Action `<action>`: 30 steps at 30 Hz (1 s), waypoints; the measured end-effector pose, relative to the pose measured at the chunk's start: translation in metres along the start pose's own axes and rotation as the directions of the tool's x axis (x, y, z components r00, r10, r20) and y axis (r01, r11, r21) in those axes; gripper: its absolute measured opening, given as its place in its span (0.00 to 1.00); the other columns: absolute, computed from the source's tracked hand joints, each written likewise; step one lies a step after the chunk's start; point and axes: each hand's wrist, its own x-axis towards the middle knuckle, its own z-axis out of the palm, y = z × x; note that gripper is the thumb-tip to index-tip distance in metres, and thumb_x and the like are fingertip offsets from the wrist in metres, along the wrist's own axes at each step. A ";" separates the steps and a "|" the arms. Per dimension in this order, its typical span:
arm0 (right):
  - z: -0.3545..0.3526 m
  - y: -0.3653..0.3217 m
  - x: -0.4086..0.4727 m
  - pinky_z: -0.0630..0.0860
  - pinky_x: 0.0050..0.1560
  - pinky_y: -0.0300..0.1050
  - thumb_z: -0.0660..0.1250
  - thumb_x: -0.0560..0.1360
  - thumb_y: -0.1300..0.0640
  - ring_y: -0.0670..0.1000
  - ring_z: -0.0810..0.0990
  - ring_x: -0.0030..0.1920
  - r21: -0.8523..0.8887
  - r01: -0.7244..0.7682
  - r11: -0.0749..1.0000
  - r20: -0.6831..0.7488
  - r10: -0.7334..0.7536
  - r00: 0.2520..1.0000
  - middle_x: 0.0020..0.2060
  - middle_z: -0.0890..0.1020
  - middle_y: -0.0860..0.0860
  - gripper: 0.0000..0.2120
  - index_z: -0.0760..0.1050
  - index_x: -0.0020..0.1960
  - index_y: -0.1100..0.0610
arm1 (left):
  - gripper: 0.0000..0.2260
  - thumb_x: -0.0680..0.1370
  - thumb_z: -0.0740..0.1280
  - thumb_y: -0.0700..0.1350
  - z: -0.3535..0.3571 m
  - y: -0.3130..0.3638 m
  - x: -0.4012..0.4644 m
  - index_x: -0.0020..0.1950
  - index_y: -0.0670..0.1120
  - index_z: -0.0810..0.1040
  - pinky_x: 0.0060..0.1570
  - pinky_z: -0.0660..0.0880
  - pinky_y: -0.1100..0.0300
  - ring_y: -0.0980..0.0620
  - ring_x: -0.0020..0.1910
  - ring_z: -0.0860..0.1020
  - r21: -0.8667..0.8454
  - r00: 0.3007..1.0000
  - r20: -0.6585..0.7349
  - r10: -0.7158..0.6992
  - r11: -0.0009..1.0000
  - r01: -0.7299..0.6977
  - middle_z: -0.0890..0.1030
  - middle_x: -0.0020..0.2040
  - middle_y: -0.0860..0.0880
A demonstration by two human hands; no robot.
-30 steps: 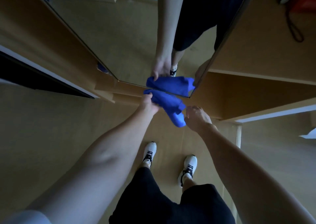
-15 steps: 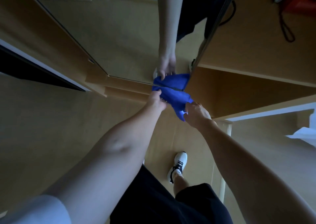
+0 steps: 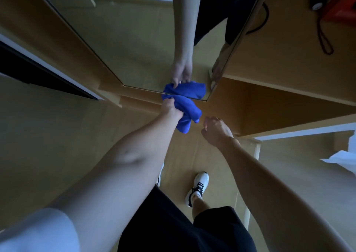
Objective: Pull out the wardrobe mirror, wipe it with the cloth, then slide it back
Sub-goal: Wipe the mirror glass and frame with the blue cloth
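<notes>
Cloth (image 3: 184, 105), blue and bunched, was gripped in left hand (image 3: 169, 107) and pressed against mirror (image 3: 134, 45) at its bottom edge near the lower right corner, presumably to wipe that strip. Right hand (image 3: 215, 130) hung just beside it, fingers loosely curled, holding nothing, likely freed to steady the pulled-out panel.

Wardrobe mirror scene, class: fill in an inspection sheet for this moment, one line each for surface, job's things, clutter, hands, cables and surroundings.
Surface: wooden floor; nothing seen lying on it near the feet.
Job's things: mirror stands pulled out from the wardrobe; blue cloth bunched against its bottom edge.
Clutter: a white item at the right edge, too cut off to identify.
Hands: left hand grips the cloth; right hand is off the cloth, fingers loosely curled, holding nothing.
Cables: a dark cord hangs at the upper right.
Surroundings: wooden wardrobe panels; a red object in the top right corner.
</notes>
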 end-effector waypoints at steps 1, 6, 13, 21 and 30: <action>0.002 0.007 -0.003 0.72 0.56 0.48 0.63 0.75 0.56 0.58 0.72 0.61 -0.012 -0.004 1.000 0.011 0.004 1.000 0.57 0.77 0.55 0.14 0.73 0.60 0.57 | 0.21 0.85 0.54 0.46 0.005 -0.010 -0.001 0.77 0.40 0.62 0.72 0.63 0.48 0.42 0.75 0.66 -0.030 0.999 0.014 -0.037 0.999 0.037 0.70 0.71 0.41; -0.012 0.025 -0.004 0.74 0.55 0.50 0.62 0.78 0.56 0.59 0.74 0.60 -0.080 -0.020 0.997 -0.034 0.017 0.999 0.57 0.78 0.57 0.13 0.75 0.61 0.58 | 0.19 0.86 0.53 0.42 0.016 -0.041 -0.015 0.76 0.40 0.64 0.66 0.66 0.42 0.37 0.73 0.67 0.083 0.993 0.115 -0.026 0.996 0.017 0.68 0.75 0.39; -0.034 0.016 0.010 0.72 0.55 0.49 0.63 0.75 0.57 0.59 0.73 0.61 -0.047 0.006 0.999 -0.080 -0.010 0.997 0.58 0.77 0.57 0.13 0.74 0.59 0.57 | 0.15 0.85 0.50 0.44 -0.009 0.001 -0.013 0.67 0.42 0.69 0.56 0.69 0.51 0.41 0.57 0.76 0.161 0.984 0.048 0.170 0.971 -0.175 0.74 0.63 0.39; -0.022 0.041 0.012 0.73 0.56 0.50 0.64 0.76 0.56 0.58 0.73 0.61 -0.043 -0.018 0.999 -0.063 0.015 0.998 0.58 0.77 0.56 0.14 0.73 0.61 0.57 | 0.20 0.84 0.55 0.42 0.012 -0.047 0.008 0.76 0.42 0.66 0.68 0.67 0.45 0.40 0.67 0.72 0.008 0.997 0.058 0.050 0.999 -0.050 0.74 0.69 0.38; -0.028 0.034 0.010 0.72 0.57 0.49 0.64 0.76 0.56 0.58 0.72 0.62 -0.045 -0.001 0.999 -0.057 -0.001 0.998 0.59 0.76 0.56 0.13 0.74 0.60 0.57 | 0.20 0.83 0.56 0.42 0.002 -0.034 0.000 0.75 0.45 0.68 0.63 0.71 0.44 0.39 0.68 0.72 0.067 0.998 0.043 0.042 0.997 -0.045 0.71 0.73 0.41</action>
